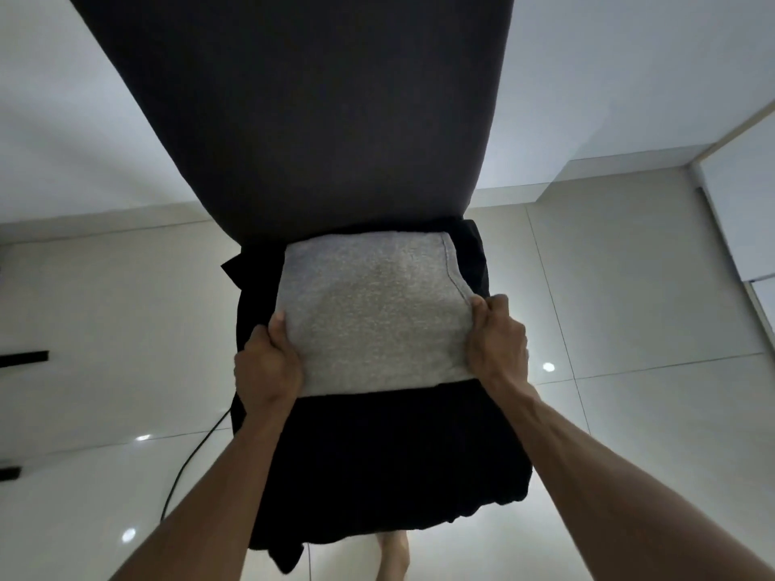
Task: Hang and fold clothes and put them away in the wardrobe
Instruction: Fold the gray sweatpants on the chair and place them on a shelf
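Folded grey garment point(373, 312) at frame centre, atop black clothes point(377, 454) on a chair point(293, 111). Gripped at opposite side edges: left hand point(268, 366) lower left, right hand point(497, 341) slightly higher, fingers curled around cloth. Long axis between both grips, equally near.

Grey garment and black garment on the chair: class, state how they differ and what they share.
The grey garment is folded into a compact block; the black garment is spread loose, draping over the seat edge. The grey lies on top, the black beneath. Both hands hold the grey; neither holds the black. Both are fabric on the chair.
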Demonstrator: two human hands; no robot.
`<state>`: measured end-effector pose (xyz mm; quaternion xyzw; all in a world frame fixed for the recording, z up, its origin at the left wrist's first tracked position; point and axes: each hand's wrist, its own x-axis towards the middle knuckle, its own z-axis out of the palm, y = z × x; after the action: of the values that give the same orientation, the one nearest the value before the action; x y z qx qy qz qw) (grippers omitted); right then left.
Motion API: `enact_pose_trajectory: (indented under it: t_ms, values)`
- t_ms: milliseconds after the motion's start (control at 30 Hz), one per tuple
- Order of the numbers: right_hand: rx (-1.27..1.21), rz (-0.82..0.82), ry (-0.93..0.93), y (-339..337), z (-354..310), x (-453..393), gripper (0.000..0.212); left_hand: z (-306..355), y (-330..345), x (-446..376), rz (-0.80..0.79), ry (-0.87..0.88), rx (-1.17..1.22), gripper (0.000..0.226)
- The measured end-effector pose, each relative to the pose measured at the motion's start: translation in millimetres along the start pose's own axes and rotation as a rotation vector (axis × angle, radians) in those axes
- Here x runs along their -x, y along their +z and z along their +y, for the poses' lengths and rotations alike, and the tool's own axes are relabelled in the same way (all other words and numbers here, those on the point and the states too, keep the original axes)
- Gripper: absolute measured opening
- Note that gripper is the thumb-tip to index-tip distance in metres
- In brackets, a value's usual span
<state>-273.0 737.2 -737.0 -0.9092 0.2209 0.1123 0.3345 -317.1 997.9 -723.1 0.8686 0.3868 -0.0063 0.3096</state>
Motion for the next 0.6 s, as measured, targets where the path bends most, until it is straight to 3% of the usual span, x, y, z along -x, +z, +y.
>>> enact_pose_trajectory:
  t_ms: [167,267,433,600]
  values:
    - [0.07,0.004,-0.025,3.2,5.9,3.7,0.037,-7.7,4.5,7.6,-0.038,-0.065,-0.017,0.064]
    - [0.107,-0.01,0.066,1.2,4.3,3.0,0.045,-6.2,-0.7,7.4,-0.121,-0.14,-0.014,0.075]
    - [0.202,-0.284,0.134,-3.9,-5.6,-7.8,0.078,-1.7,-5.1,-13.1,-0.413,-0.325,0.119,0.113]
    - [-0.077,-0.503,0.338,-11.5,-16.1,-27.2,0.087,0.4,-12.4,-32.7,-0.598,-0.499,0.456,0.099]
